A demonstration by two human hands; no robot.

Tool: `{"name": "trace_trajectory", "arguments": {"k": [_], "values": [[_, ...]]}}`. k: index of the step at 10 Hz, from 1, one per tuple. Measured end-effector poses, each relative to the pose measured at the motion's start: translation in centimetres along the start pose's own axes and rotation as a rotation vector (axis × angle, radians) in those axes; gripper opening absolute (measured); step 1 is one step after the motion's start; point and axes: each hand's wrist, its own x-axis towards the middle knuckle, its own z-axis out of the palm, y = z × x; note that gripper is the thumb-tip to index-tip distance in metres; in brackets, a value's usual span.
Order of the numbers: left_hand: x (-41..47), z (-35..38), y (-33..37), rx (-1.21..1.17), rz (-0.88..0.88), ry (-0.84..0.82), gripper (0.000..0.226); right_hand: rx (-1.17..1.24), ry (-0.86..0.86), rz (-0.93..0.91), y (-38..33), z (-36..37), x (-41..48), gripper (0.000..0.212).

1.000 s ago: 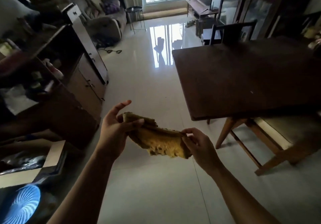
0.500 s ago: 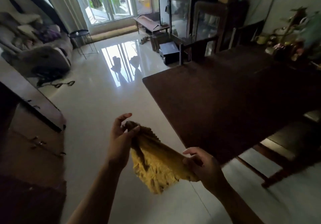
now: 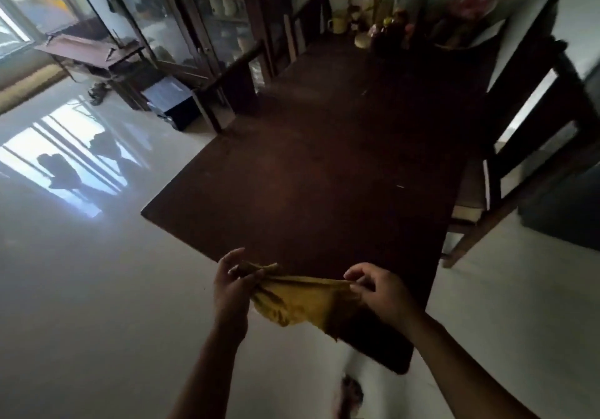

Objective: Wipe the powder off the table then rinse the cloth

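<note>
Over the near edge of the table (image 3: 324,175) I've got the cloth (image 3: 302,301) stretched in the air, left hand (image 3: 232,288) bunching one end between thumb and fingers, right hand (image 3: 376,288) pinching the other edge. Wiping hasn't started, I'd say; next the cloth needs pressing flat on the top. Powder doesn't show on the dark wood, and the clutter at the far end is blurred.

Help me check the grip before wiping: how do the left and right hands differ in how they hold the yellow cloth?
The left hand gathers its end of the yellow cloth into a bunch, one finger raised; the right hand pinches an edge between thumb and finger. The left hand shows at the table's near edge, the right hand over its top. Both hold it up, stretched between them.
</note>
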Motion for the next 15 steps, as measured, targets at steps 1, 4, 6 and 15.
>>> {"name": "trace_trajectory", "arguments": {"k": [1,4,6,15], "values": [[4.4,2.4,-0.1,0.147,-0.008,-0.099,0.051,-0.087,0.083,0.052,0.3,-0.6,4.0,0.02],[13.0,3.6,-1.1,1.429,0.163,-0.44,0.037,-0.495,0.397,0.206,1.0,2.8,5.3,0.032],[15.1,1.3,-4.4,1.77,0.498,-0.935,0.079,-0.709,0.119,0.313,2.0,11.1,3.2,0.056],[18.5,0.8,0.7,1.428,0.54,-1.177,0.074,-0.413,0.605,0.65,-4.9,13.5,3.0,0.054]]}}
